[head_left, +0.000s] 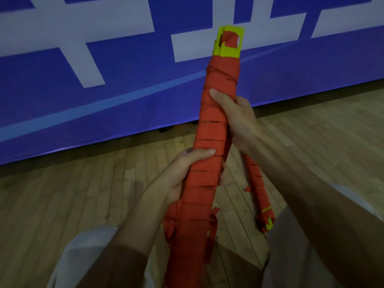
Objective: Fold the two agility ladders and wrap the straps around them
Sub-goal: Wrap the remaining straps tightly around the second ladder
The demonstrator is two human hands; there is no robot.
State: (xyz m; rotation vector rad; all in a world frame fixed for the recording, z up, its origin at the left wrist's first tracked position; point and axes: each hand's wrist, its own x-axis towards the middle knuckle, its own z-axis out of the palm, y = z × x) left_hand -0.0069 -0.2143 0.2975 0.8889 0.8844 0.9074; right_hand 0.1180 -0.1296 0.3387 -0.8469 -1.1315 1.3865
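Both hands are gripping one folded ladder [209, 146], held upright and tilted, wound in red strap [222, 73] with yellow rungs [228, 49] poking out the top. The left hand [187, 175] is curling round its middle; the right hand [234, 117] is clasping higher up, thumb lying along the wrap. A second wrapped ladder [259, 190] is lying on the floor [62, 204] just beside.
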